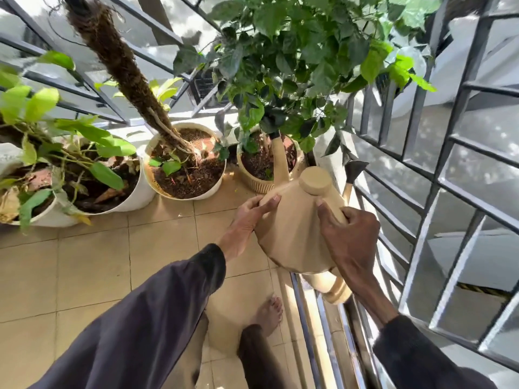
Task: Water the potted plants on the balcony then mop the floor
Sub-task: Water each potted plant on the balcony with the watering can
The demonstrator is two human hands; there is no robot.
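Nearest you, your bare foot (268, 314) stands on the beige tiled floor (92, 270), just left of a metal track (307, 318) that runs along the right side.

Above it you hold the beige watering can (292, 234) in both hands, off the floor and tipped away from you. Your left hand (247, 220) lies against the can's left side with the fingers fairly straight, bracing it rather than wrapping it. Your right hand (351, 234) is curled round the handle at the can's upper right, thumb laid on the can's sloping top. The round cap (316, 181) faces up towards you.

The can's long spout (279, 161) reaches forward over the soil of the ribbed pot (261, 186), its dark tip hidden among the lower leaves of the leafy plant (297, 60) growing there. Whether water is coming out, you cannot tell.

Left of that pot stands a white pot (193, 195) with a coir pole (120, 66) leaning up from its soil. Further left, two more white pots (134, 196) with pale green leaves stand touching each other. Behind and to the right, a grey metal grille (438, 175) closes the balcony.
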